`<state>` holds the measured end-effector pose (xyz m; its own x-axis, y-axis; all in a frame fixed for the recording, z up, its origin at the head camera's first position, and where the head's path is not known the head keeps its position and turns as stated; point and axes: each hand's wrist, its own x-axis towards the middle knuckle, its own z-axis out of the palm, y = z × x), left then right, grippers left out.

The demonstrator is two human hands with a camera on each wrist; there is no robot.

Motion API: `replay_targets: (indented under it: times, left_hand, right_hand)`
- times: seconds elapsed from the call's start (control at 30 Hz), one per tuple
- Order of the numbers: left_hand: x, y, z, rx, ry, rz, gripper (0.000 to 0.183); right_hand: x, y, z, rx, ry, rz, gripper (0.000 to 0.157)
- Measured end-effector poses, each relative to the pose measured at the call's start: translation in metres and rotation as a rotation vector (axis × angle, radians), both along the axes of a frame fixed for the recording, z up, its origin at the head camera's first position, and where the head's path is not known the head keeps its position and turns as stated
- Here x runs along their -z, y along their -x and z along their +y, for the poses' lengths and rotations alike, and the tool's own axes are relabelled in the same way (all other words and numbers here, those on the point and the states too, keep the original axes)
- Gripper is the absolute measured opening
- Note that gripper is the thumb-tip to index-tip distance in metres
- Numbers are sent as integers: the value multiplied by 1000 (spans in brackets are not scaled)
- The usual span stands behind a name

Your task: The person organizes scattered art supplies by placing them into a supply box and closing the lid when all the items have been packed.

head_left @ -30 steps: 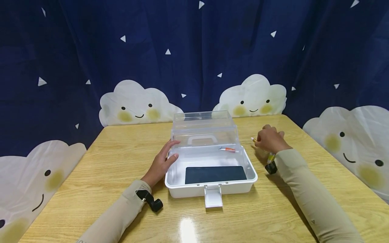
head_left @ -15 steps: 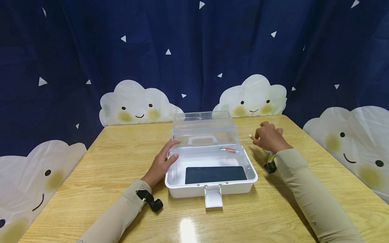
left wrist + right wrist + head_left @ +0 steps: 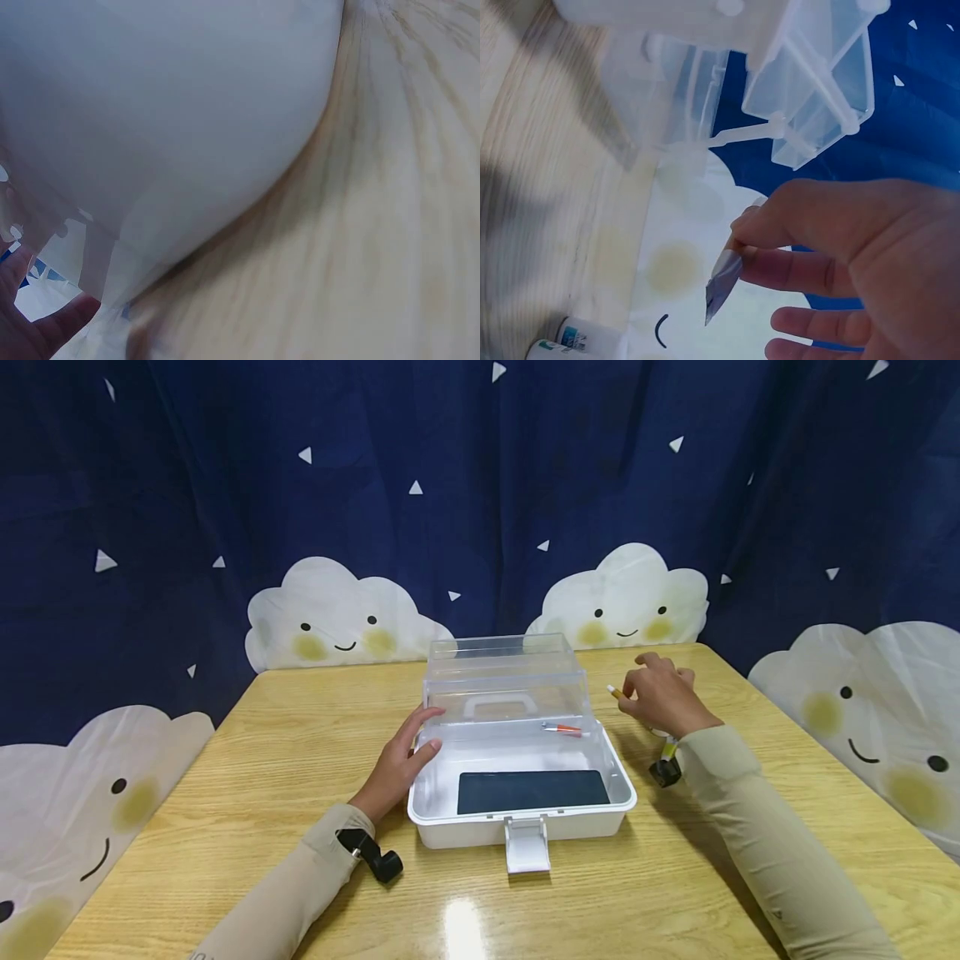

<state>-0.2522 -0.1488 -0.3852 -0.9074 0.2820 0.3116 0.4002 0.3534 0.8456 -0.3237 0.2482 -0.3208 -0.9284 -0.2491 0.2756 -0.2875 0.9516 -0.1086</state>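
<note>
A white plastic box (image 3: 450,833) stands on the table, its clear lid (image 3: 502,660) raised at the back and its white latch (image 3: 527,847) hanging down in front. My left hand (image 3: 401,760) rests against the box's left side, fingers fairly straight and thumb over the rim. To the right of the box, my right hand (image 3: 663,697) pinches a thin yellowish stick (image 3: 616,692) with a white end, above the table. The right wrist view shows its other end (image 3: 721,285) grey and pointed; its kind is unclear. A dark rectangular slab (image 3: 532,792) and an orange slender tool (image 3: 562,729) lie in the box.
Two white labelled cylinders (image 3: 585,337) show at the lower left of the right wrist view. The wooden table (image 3: 322,710) extends on both sides of the box. Behind it hangs a dark blue curtain (image 3: 360,510) with cloud figures.
My right hand has risen slightly and moved a little left, bringing the yellowish stick nearer the box. My left hand and the box have stayed in place.
</note>
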Motion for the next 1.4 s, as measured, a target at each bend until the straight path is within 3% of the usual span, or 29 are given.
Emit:
replay_targets:
  times: [0.17, 0.5, 0.8, 1.0, 1.2, 1.4]
  left_hand:
    - [14, 17, -5, -4, -15, 26, 48]
    - [8, 25, -10, 0, -23, 73, 47]
    - [15, 19, -11, -8, 1, 60, 46]
    - [12, 6, -6, -9, -4, -5, 47]
    - [26, 13, -6, -22, -10, 12, 47]
    - [27, 13, -7, -22, -14, 52, 45]
  right_hand:
    - [-10, 0, -5, -20, 8, 39, 14]
    - [-25, -3, -18, -65, 29, 136, 10]
    - [-18, -13, -24, -97, 43, 175, 9]
    - [-11, -20, -26, -119, 41, 216, 7]
    - [-10, -22, -26, -166, 45, 288, 6]
    - [-13, -25, -29, -173, 41, 305, 6]
